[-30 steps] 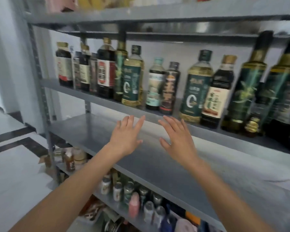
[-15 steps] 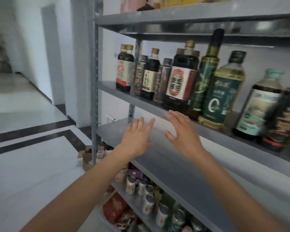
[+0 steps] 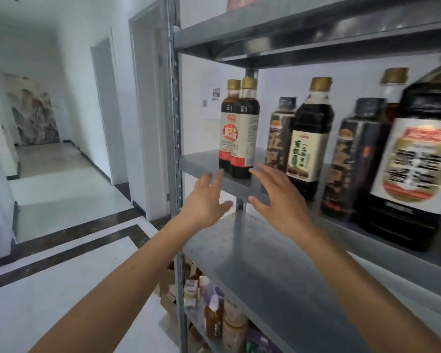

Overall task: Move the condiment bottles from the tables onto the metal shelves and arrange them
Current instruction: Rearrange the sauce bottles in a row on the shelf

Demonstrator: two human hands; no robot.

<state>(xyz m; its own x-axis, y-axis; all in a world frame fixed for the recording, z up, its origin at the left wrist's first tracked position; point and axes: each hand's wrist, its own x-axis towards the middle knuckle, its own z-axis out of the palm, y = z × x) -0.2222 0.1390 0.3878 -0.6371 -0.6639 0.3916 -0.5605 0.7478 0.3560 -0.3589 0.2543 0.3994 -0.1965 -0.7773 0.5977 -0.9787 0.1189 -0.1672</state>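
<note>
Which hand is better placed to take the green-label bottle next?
Right, I think. The right hand is open and close to the green-label bottle. The left hand is open too, but farther away, on the other side of the red-label bottles.

The shelves [image 3: 265,263] are grey metal, matt and faintly speckled. The underside of the top shelf [image 3: 303,44] is brighter and reflects light. The post [image 3: 175,123] is dull, perforated metal. The bottles [image 3: 242,110] look dark and glossy, whether glass or plastic is unclear, with smooth, shiny labels [image 3: 236,141] and gold caps [image 3: 248,83]. The floor [image 3: 61,200] is polished, glossy tile. The walls [image 3: 74,59] are matt white. The boxes [image 3: 167,299] below look like brown cardboard.
</note>
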